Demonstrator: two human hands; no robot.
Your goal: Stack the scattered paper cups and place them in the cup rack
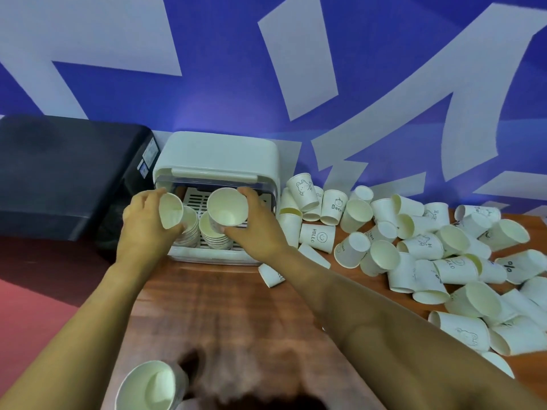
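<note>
The white cup rack (217, 156) is a lidded box, open at the front, standing at the table's back edge. Two stacks of paper cups (213, 236) stand on its slatted tray. My left hand (142, 223) grips one white paper cup (170, 210) at the rack's left opening, its mouth towards me. My right hand (254, 229) grips another paper cup (227, 207) in front of the rack, just above the right stack. Several scattered paper cups (414, 247) lie in a heap on the table to the right.
A black machine (68, 173) sits to the left of the rack. One more paper cup (148, 386) lies at the wooden table's (222, 306) near edge, close to my body. A blue and white wall stands right behind the rack.
</note>
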